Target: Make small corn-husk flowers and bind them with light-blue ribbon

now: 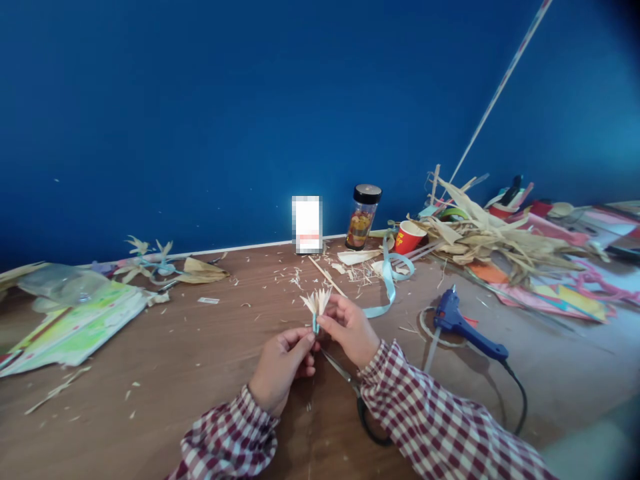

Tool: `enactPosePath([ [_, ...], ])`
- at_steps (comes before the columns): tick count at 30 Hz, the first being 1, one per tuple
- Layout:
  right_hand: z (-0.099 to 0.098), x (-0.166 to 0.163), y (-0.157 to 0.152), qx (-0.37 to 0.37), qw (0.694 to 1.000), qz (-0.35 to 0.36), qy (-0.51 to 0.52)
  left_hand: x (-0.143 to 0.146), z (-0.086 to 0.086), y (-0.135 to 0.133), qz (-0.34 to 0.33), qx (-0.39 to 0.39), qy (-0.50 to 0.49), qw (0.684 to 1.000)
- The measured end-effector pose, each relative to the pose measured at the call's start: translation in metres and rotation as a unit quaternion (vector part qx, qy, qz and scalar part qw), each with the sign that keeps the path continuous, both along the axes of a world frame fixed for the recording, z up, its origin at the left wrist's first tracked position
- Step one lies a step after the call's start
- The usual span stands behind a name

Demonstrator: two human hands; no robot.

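Your left hand [281,363] and right hand [350,328] meet over the middle of the brown wooden surface [200,373], both grips pinched on the small pale fan of dried husk strips bound with light blue ribbon [317,305]; your left fingertips press its blue stem from below, your right thumb and fingers clamp it from the side, and the strips spread upward, clear of the surface. Metal scissors with dark handles [361,407] lie under your right checked sleeve. A blue glue gun with a black cord [463,323] lies to the right, near a loose length of light blue ribbon [387,283]. Toward the far edge stand a clear jar with a black lid [363,217] and a red paper cup [409,237], beside a heap of dried husks [490,240]
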State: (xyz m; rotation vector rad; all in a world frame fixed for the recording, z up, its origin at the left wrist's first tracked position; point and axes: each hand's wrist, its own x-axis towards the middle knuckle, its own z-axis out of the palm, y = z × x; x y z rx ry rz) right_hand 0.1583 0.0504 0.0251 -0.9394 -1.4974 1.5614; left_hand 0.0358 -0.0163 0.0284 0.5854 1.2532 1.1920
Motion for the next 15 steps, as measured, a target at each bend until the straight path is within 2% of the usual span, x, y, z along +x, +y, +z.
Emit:
enactPosePath([
  [10,0.0009,-0.0020,-0.0013,-0.045,0.998,-0.033,0.005,0.0000,-0.0065,-0.0010,0.001,0.007,0.007,1.000],
  [15,0.0006,-0.0038,-0.0029,-0.072,0.997,-0.026,0.024,0.0012,-0.0044,-0.0024,0.002,0.006,0.014,1.000],
])
